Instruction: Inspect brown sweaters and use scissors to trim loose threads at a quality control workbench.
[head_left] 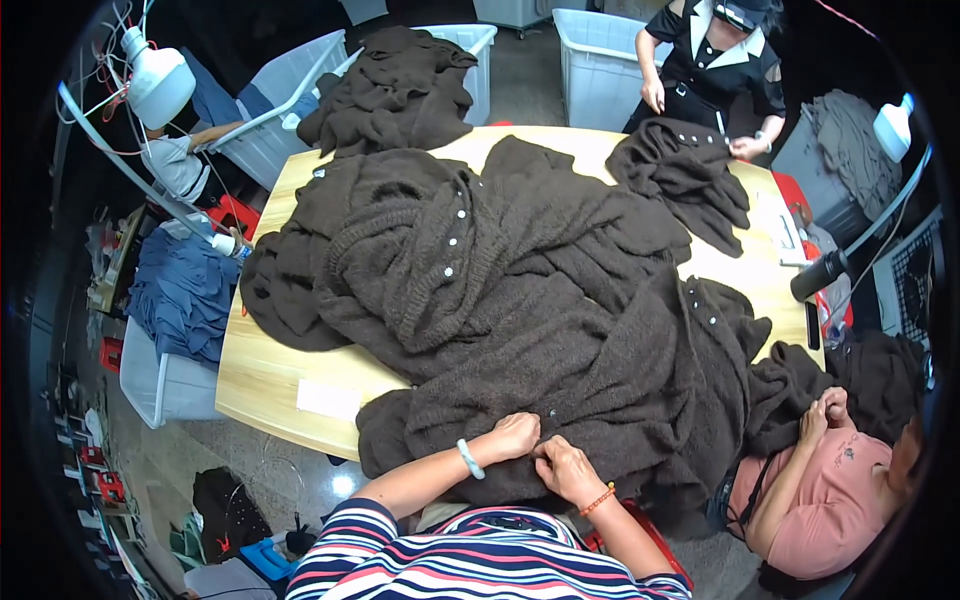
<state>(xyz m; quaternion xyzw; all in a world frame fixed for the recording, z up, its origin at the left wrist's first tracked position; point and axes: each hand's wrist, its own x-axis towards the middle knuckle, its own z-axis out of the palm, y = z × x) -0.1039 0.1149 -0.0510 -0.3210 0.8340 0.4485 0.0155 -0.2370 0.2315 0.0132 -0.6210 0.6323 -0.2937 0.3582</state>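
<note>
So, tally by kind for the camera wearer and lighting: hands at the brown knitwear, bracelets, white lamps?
Hands at the brown knitwear: 2 (left hand, right hand)
Bracelets: 2 (pale bracelet, orange bracelet)
White lamps: 2 (upper-left lamp, right-side lamp)
Total: 6

Garment pile (560, 340) spread over table (255, 385); far bin (597, 80) placed beyond.
Left hand (517, 434) and right hand (567, 470) are set side by side on the pile's near edge. Paper (328, 398) is laid left of it, phone (813, 325) at the table's right edge. Cloth (185, 290) is heaped in left bin (170, 390). Co-workers (820, 490) are stationed far right and near right.
</note>
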